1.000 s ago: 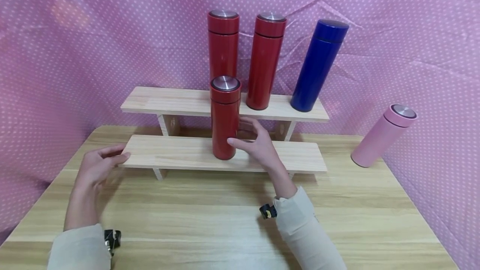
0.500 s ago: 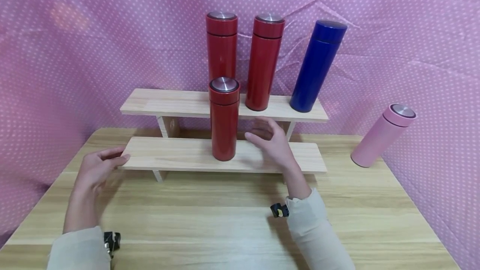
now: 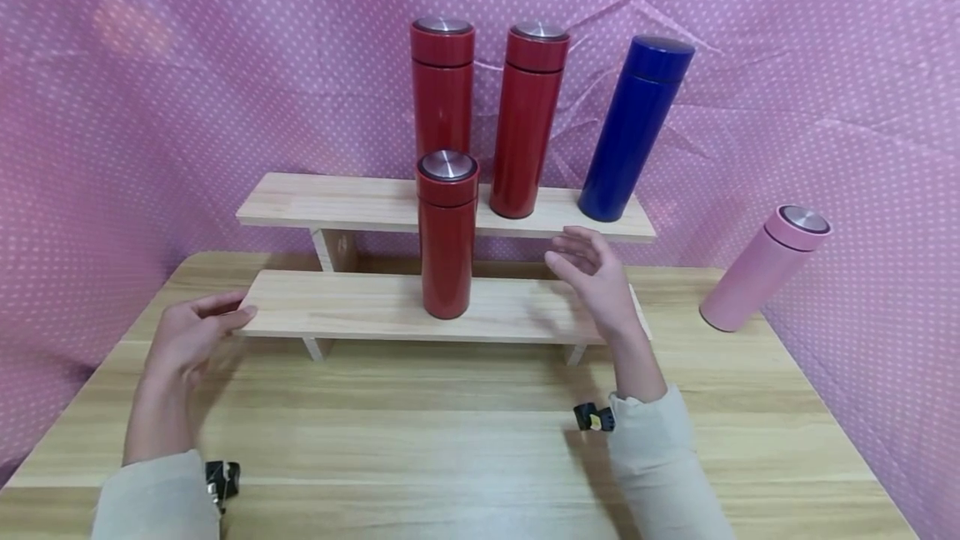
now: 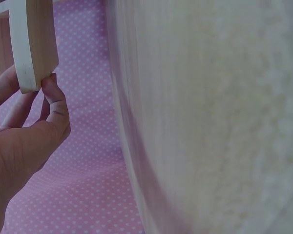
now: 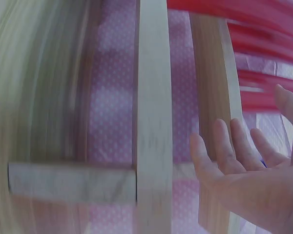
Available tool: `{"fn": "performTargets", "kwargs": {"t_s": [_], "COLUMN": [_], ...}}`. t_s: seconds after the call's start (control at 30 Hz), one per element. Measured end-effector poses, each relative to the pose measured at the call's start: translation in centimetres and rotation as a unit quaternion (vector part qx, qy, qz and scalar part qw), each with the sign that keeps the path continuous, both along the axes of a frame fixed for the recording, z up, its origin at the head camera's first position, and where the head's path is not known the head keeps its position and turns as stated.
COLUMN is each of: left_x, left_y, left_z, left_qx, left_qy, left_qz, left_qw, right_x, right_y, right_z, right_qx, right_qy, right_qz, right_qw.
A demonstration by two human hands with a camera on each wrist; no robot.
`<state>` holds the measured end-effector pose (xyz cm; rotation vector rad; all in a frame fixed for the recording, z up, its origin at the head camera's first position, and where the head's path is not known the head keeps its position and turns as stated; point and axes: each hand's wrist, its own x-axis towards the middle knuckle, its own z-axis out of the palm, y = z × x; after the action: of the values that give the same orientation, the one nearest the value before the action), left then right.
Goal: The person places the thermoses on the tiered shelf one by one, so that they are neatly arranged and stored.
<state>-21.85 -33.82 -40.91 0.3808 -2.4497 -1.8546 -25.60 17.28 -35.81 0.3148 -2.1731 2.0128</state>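
A two-tier wooden shelf stands on the table. My left hand pinches the left end of its lower board; the left wrist view shows thumb and fingers on either side of the board end. One red thermos stands upright on that lower board, near the middle. My right hand is over the board's right part, fingers loosely bent and holding nothing. In the right wrist view the same hand has its fingers spread beside the boards, away from the red thermoses.
On the upper board stand two more red thermoses, one left and one right, plus a blue thermos. A pink thermos stands on the table at right. Pink dotted cloth hangs behind.
My right hand has let go of the red thermos on the lower board and moved right, away from it. The left hand has stayed at the board's left end.
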Motion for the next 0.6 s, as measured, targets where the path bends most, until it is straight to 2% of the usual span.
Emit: {"fn": "performTargets", "kwargs": {"t_s": [0.6], "left_x": [-0.2], "left_y": [-0.1], "left_z": [-0.1], "left_qx": [0.016], "left_qy": [0.008], "left_qz": [-0.003], "left_qw": [0.9998], "right_x": [1.1], "right_y": [5.3], "right_z": [0.1], "right_qx": [-0.026], "right_qy": [0.0], "right_qz": [-0.07], "right_qw": [0.9972]}}
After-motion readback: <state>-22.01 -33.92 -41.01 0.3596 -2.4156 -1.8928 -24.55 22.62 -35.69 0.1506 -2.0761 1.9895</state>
